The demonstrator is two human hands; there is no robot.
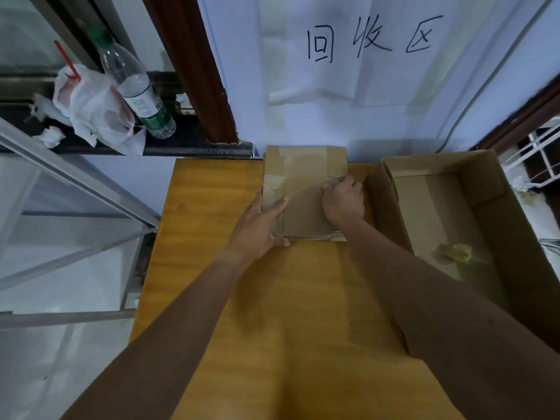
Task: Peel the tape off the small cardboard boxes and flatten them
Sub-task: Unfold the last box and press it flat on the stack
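Left hand (260, 225) flat on box (306, 207), right hand (344, 201) at tape (309, 165)

Wooden table (230, 298) (white wall (242, 86) behind)

The flattened brown cardboard box (304, 192) looks matt with glossy clear tape (303, 159); the yellow wooden counter (272, 298) has a smooth sheen.

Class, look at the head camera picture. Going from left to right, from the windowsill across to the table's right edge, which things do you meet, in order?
White plastic bag → plastic bottle → brown wooden frame → small cardboard box → large open cardboard box.
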